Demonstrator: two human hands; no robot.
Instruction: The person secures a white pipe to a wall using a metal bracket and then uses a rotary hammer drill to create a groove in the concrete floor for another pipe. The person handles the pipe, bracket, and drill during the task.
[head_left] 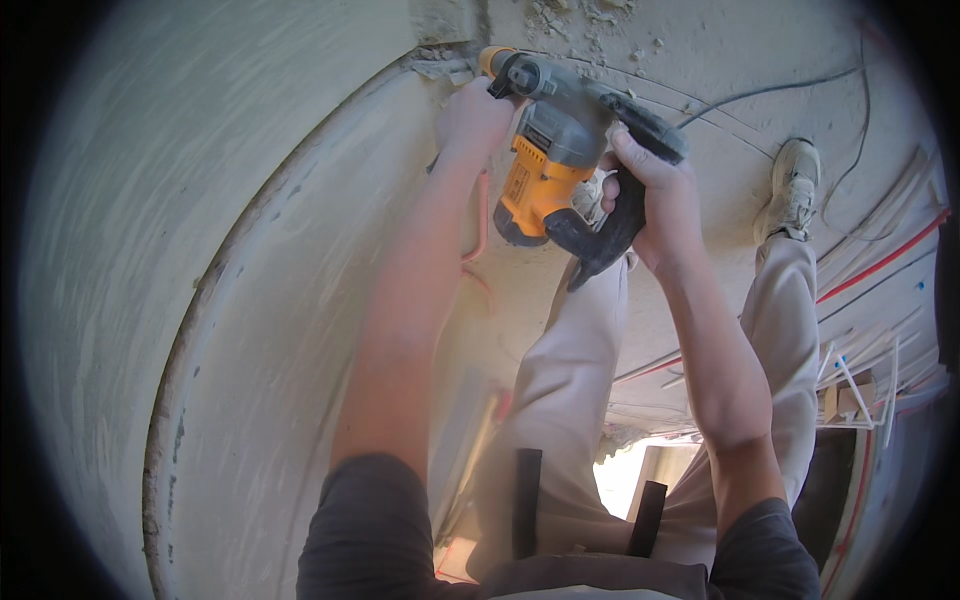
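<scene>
A yellow and black rotary hammer drill (557,145) is held up in both hands, its front end toward the wall at the top centre. My left hand (478,122) is closed near its front, around what looks like the side handle. My right hand (648,178) wraps round the black rear grip, thumb over the top. A long groove (240,235) is cut in the pale wall (270,330), running up to the drill's front end. The bit and its contact point are hidden or too blurred to make out.
A grey power cable (775,90) trails right from the drill over the floor. Rubble (590,15) lies at the top. My shoe (795,180) stands on the floor. On the right are white pipes (855,385) and a red pipe (880,258). A pinkish conduit (482,225) bends beside the wall.
</scene>
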